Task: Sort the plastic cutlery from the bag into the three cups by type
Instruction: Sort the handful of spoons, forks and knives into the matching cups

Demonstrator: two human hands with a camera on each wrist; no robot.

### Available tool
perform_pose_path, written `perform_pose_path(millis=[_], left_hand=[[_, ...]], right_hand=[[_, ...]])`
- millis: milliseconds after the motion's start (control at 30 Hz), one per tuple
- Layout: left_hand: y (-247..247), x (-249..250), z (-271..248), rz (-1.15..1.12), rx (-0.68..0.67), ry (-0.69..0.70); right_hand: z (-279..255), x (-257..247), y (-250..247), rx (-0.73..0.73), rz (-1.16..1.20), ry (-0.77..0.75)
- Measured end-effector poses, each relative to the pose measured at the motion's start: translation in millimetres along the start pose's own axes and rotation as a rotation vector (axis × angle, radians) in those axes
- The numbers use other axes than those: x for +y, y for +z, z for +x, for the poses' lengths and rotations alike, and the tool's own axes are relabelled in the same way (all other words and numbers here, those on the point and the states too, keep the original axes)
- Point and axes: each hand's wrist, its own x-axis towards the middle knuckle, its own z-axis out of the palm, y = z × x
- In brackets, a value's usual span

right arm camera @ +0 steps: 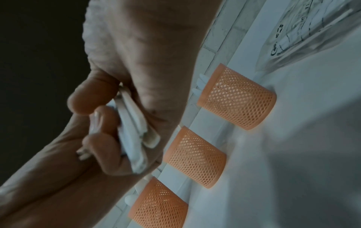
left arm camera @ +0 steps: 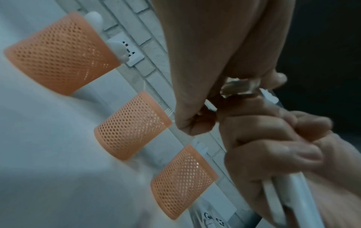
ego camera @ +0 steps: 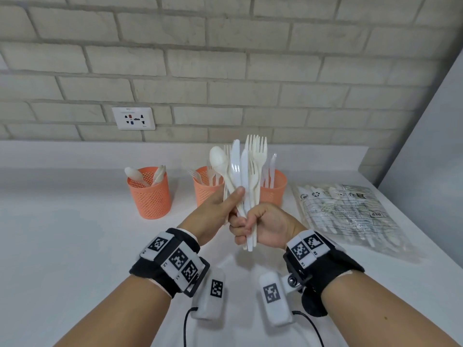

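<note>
A bundle of white plastic cutlery point(ego camera: 246, 171) stands upright above the table: a spoon point(ego camera: 218, 159), knives and forks mixed. My right hand point(ego camera: 248, 226) grips the handles in a fist, and the handle ends point(right arm camera: 134, 135) show in the right wrist view. My left hand point(ego camera: 235, 196) pinches the bundle's left side, thumb on the spoon's handle. Three orange mesh cups stand behind. The left cup point(ego camera: 150, 194) holds spoons, the middle cup point(ego camera: 204, 190) forks, the right cup point(ego camera: 274, 189) knives. The printed clear bag point(ego camera: 350, 216) lies to the right.
A grey brick wall with a white socket plate point(ego camera: 132, 118) runs behind the white table point(ego camera: 62, 234). A grey panel point(ego camera: 431, 146) closes the right side beyond the bag. Black cables trail from the wrist units near the table's front.
</note>
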Motion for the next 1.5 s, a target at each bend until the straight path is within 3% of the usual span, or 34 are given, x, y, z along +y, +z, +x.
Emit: perform_pose_path(millis=[233, 367, 433, 567, 600, 667, 733, 800, 933, 1100, 1300, 1500], left_hand=[[-1.4, -4.3, 5.5, -0.365, -0.020, -0.145], [4.1, -4.3, 8.1, -0.339, 0.039, -0.179], [4.4, -4.4, 13.7, -0.372, 0.144, -0.167], [-1.4, -5.2, 21.7, -0.425, 0.282, -0.095], [-3.5, -6.3, 22.6, -0.416, 0.292, -0.087], [-4.0, -7.2, 22.3, -0.395, 0.306, -0.097], [0.2, -7.1, 21.2, -0.378, 0.293, -0.096], [6.7, -3.4, 19.8, -0.349, 0.239, -0.047], [12.3, 1.4, 13.8, -0.204, 0.151, 0.032], [7.1, -3.0, 5.6, -0.141, 0.118, -0.011], [4.0, -8.2, 3.3, -0.254, 0.082, -0.083], [10.6, -10.4, 4.5, -0.267, 0.091, -0.097]], right_hand=[[4.0, 5.9, -2.9, -0.177, -0.022, 0.127], [2.0, 6.0, -8.9, -0.075, -0.055, 0.136], [2.3, 4.7, -13.8, 0.001, -0.111, 0.141], [-5.7, -8.0, -18.2, 0.211, -0.486, 0.215], [-7.4, -14.4, -16.8, 0.317, -0.604, 0.166], [-8.0, -29.0, -10.4, 0.595, -0.758, -0.087], [-4.2, -41.4, -0.3, 0.720, -0.815, -0.338], [4.2, -44.2, 12.7, 0.708, -0.912, -0.431], [16.4, -36.0, 22.8, 0.784, -1.043, -0.395], [16.3, -32.8, 18.6, 0.632, -0.823, -0.281], [4.4, -35.8, 16.3, 0.482, -0.595, -0.233], [0.6, -33.7, 16.6, 0.538, -0.642, -0.245]])
